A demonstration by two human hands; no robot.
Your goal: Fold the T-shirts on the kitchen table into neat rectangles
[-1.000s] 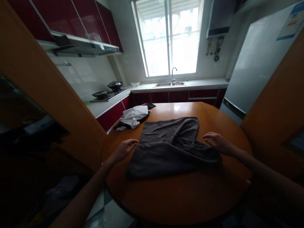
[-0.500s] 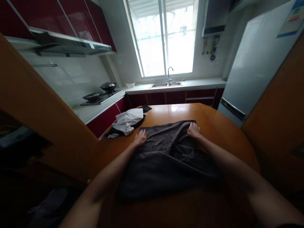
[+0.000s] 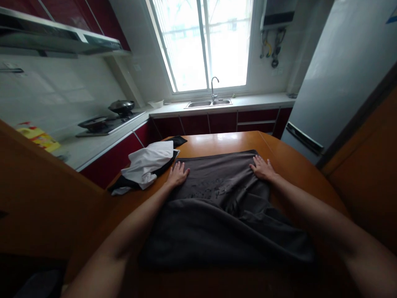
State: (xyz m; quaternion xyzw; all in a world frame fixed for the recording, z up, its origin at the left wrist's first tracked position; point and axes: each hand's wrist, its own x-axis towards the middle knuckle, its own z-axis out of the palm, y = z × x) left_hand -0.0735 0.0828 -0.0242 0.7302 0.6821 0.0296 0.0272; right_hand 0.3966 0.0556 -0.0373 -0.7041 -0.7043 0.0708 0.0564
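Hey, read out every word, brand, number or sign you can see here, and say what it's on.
None can be read.
Dark cloth: marks, perhaps lettering, too blurred.
Yellow package: any print too blurred.
Blue sticker on fridge: cut off, nothing legible.
Range hood: front marks too small.

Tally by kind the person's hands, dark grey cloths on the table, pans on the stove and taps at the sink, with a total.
Left hand and right hand: 2
Dark grey cloth: 1
Nearer pan and farther pan: 2
Tap: 1
Total: 6
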